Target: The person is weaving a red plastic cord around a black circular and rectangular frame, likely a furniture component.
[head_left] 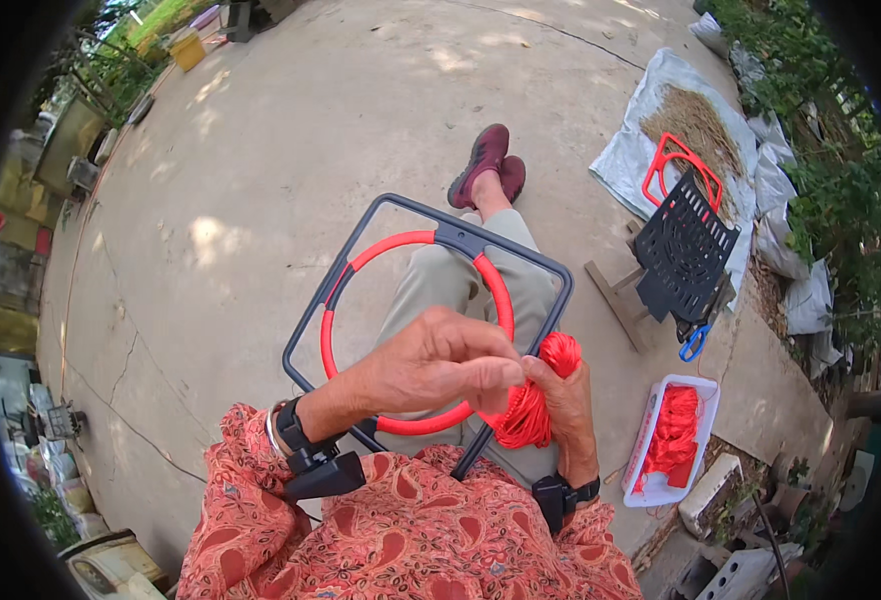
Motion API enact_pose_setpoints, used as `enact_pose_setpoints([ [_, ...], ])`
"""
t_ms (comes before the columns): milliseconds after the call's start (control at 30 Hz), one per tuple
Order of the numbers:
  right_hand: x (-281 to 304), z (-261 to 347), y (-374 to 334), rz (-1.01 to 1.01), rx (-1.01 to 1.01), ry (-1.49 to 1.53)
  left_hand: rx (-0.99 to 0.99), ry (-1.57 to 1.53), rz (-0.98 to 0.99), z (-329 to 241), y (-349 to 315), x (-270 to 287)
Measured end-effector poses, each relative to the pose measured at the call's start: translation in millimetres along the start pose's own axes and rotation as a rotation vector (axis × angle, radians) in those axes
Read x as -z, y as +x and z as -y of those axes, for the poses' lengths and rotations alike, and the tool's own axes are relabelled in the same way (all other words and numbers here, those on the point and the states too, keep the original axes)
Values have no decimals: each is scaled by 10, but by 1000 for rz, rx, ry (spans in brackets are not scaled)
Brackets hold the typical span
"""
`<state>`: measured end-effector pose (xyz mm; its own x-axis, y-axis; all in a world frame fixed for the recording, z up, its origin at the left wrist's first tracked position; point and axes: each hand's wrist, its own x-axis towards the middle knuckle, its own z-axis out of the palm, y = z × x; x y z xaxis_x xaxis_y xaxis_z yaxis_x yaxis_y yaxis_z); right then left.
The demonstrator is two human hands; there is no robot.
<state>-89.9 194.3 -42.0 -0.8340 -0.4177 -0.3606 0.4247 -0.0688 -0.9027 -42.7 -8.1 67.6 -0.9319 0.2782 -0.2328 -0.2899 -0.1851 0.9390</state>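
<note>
My right hand [569, 405] is closed around a skein of red cord [523, 420], whose looped top bulges above the thumb. Just to its left, my left hand [446, 365] is pinched, thumb against curled fingers. Whatever it may hold is hidden. Across my lap leans a dark, rounded-square frame [381, 205] with a ring [501, 290] inside it. Smooth red wrapping covers most of the ring, with dark joints between. My left forearm passes over the ring's lower left part, and both hands are above its lower right side.
To the right, a white basket [651, 490] holds more red cord [676, 430]. Beyond it stands a black slotted plastic seat [683, 245] with a red frame [666, 150] behind and blue-handled scissors [696, 343] at its edge. Brown plant matter [696, 130] lies on a white sheet [626, 140].
</note>
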Motion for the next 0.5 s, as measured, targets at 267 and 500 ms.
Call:
enact_pose_setpoints([
  [267, 57, -145, -15, -91, 49, 123, -257, -264, 400, -569, -334, -304],
  [500, -35, -103, -10, -63, 49, 129, -301, -241, 598, -525, -274, -382],
])
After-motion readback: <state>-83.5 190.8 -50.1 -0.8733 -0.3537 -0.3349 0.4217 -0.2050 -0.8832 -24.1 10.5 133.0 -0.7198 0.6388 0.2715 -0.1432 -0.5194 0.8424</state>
